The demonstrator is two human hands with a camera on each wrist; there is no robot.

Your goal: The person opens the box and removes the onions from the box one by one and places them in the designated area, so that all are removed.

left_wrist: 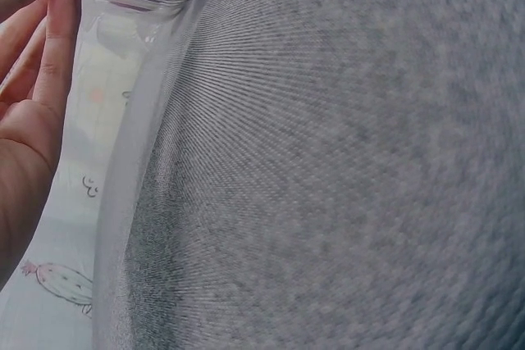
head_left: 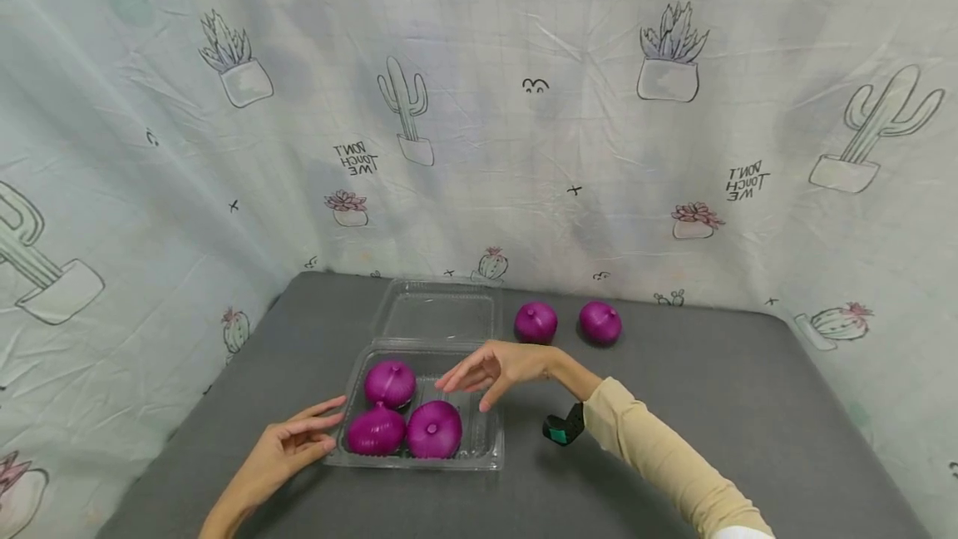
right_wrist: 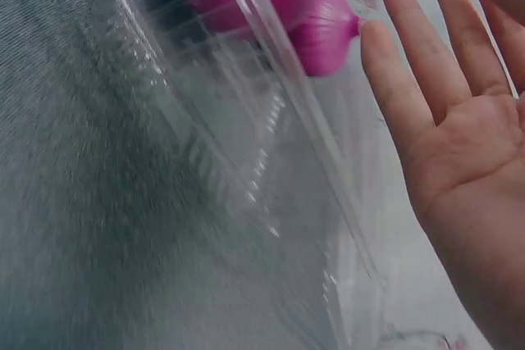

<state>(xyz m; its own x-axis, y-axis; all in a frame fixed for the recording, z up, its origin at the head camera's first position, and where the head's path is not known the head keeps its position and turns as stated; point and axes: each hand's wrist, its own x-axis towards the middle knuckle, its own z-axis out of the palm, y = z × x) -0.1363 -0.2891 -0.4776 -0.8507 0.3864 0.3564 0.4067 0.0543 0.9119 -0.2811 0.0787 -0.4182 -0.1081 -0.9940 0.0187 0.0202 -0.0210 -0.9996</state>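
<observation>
A clear plastic clamshell box [head_left: 490,447] lies with its lid [head_left: 441,314] folded back. Inside its left and middle part sit three purple onions: a rear onion [head_left: 390,383], a front-left onion [head_left: 377,431] and a front-right onion [head_left: 434,429]. My right hand [head_left: 501,366] hovers over the right part of the box, fingers spread and holding nothing; its palm shows in the right wrist view. At the box's left edge is my left hand [head_left: 288,446], fingers loosely bent, fingertips at the rim. Whether they touch the plastic I cannot tell.
Behind the box, right of the lid, a purple onion [head_left: 535,323] and another onion [head_left: 600,323] lie on the grey table [head_left: 696,389]. A black wrist device [head_left: 563,425] hangs at the right wrist. A printed curtain [head_left: 524,131] closes off the back and sides.
</observation>
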